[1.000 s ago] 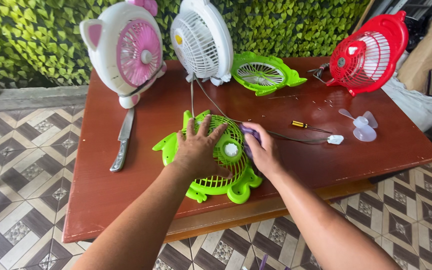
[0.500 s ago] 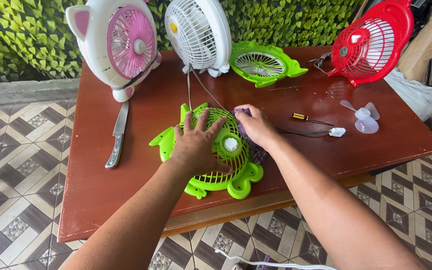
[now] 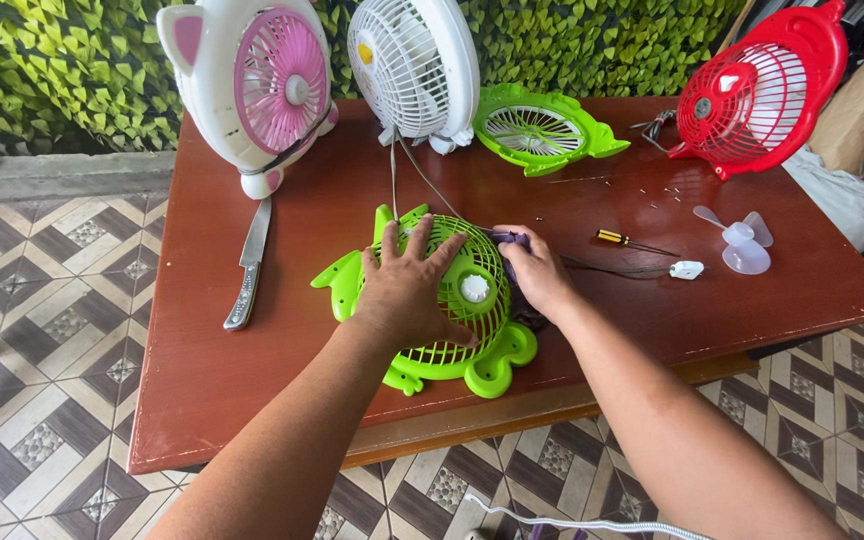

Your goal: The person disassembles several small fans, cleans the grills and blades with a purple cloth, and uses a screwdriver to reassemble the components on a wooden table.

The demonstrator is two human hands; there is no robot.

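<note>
A lime green fan housing (image 3: 452, 335) with a round grille lies flat on the reddish-brown table (image 3: 202, 380). My left hand (image 3: 404, 285) rests spread on top of the grille, pressing it down. My right hand (image 3: 535, 272) is at the housing's right edge, fingers closed on a purple-handled tool (image 3: 509, 240) whose tip is hidden. A second green grille half (image 3: 542, 130) lies further back. A small yellow-handled screwdriver (image 3: 624, 240) and a clear fan blade (image 3: 737, 240) lie to the right.
A pink and white fan (image 3: 257, 90) and a white fan (image 3: 417, 65) stand at the back, a red fan (image 3: 762, 90) at the back right. A knife (image 3: 249, 262) lies on the left. A white plug (image 3: 687, 269) and cord cross the table. Tiled floor surrounds the table.
Both hands stay on the green housing. The view has shifted slightly, and my right hand has edged along the housing's right rim.
</note>
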